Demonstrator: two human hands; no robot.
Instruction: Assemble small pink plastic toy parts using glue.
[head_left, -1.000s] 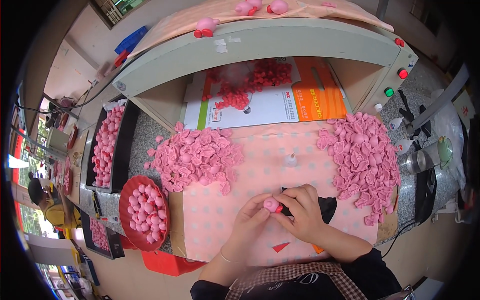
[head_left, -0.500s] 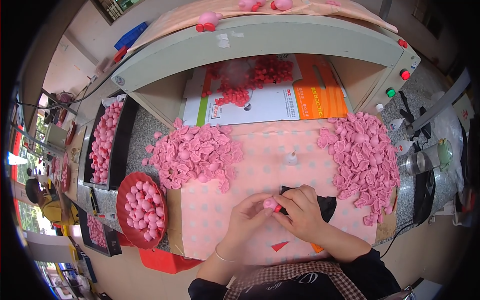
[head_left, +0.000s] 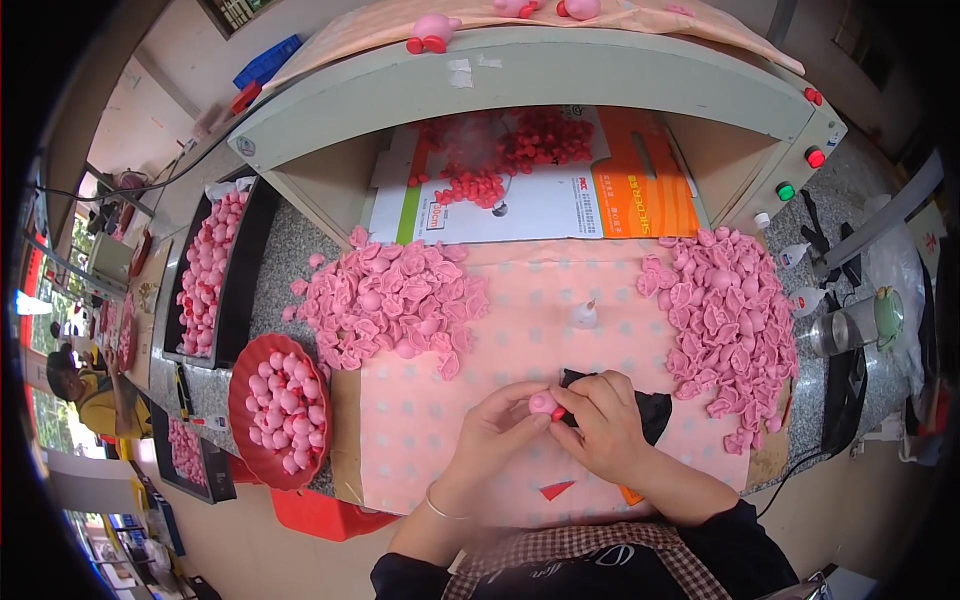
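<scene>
A small round pink toy piece (head_left: 543, 402) with a red bit at its lower right is pinched between both hands above the pink dotted cloth (head_left: 500, 330). My left hand (head_left: 493, 437) grips it from the left and below. From the right, my right hand (head_left: 600, 425) holds it with thumb and fingers closed on the red bit. Under my right hand lies a black piece of cloth (head_left: 652, 412). A small white glue bottle (head_left: 583, 314) stands just beyond the hands.
Two heaps of pink shells lie on the cloth, one at the left (head_left: 390, 300) and one at the right (head_left: 725, 315). A red bowl (head_left: 275, 412) and a black tray (head_left: 205, 270) hold pink balls. Red pieces (head_left: 500, 160) lie on flat cardboard under a shelf. Another person (head_left: 85, 395) sits far left.
Both hands stay closed on the pink piece in nearly the same spot. The view has shifted slightly.
</scene>
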